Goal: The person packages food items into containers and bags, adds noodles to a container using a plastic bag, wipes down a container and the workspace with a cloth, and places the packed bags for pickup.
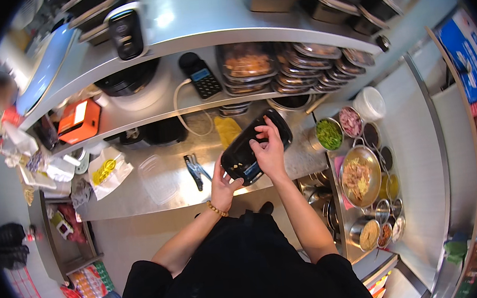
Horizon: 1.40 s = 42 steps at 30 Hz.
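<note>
A black plastic food container (239, 159) is held tilted above the steel counter, in front of my body. My left hand (224, 185) grips its lower left end, thumb at the near rim; a wooden bead bracelet circles that wrist. Over the container's right part is my right hand (269, 150), its fingers apart and slightly bent; no object shows in them. Whether its fingertips touch the container cannot be made out. Small pale bits and a bluish mark show on the black surface. Just behind lies a yellow cloth or glove (227, 129).
On the counter (141, 200) lie a stapler-like hand tool (193, 172) and a clear plastic lid (158, 179). Rightward stand chopped greens (329, 134), chopped onion (350, 121) and a steel pan (380, 175) of food. Stacked lidded containers (248, 65) and a keypad device (200, 76) occupy the shelf.
</note>
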Available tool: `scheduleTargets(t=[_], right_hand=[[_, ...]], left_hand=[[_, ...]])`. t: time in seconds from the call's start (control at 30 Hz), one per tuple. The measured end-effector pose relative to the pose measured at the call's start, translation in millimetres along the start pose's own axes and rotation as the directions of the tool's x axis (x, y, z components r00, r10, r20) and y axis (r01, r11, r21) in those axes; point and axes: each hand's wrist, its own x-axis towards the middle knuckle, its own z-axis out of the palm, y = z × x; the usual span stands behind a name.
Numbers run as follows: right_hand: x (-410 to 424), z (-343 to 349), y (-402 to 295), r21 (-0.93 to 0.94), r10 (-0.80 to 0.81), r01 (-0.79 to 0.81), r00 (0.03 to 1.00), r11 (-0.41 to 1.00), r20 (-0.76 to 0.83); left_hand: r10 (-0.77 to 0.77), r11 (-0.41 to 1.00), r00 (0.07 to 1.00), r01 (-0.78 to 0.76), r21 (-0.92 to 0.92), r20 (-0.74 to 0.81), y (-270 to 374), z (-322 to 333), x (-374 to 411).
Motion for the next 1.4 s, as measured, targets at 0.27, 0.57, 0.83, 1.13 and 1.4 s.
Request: scheduleTargets(t=[0.27, 0.57, 0.83, 1.13, 1.4], right_hand=[[7, 51, -19, -0.062, 0.007, 0.009, 0.967, 0.998, 0.254], [8, 40, -27, -0.069, -0.368, 0.532, 0.667, 0.844, 0.648], [26, 17, -31, -0.271, -0.410, 0.640, 0.706, 0.719, 0.577], [33, 12, -28, -0.214, -0.427, 0.647, 0.680, 0.732, 0.596], [10, 19, -25, -0.165, -0.417, 0.676, 0.608, 0.718, 0.676]], left_hand=[[0.101, 0.981, 0.980, -0.127, -0.150, -0.169, 22, -43, -5], [0.123, 0.973, 0.967, -0.161, -0.163, -0.222, 18, -36, 2], [0.172, 0.965, 0.965, -0.205, -0.161, -0.199, 11, -15, 13], [0.199, 0.952, 0.953, -0.243, -0.187, -0.229, 9, -9, 16], [0.183, 0.920, 0.942, -0.265, -0.289, -0.281, 25, -11, 9]])
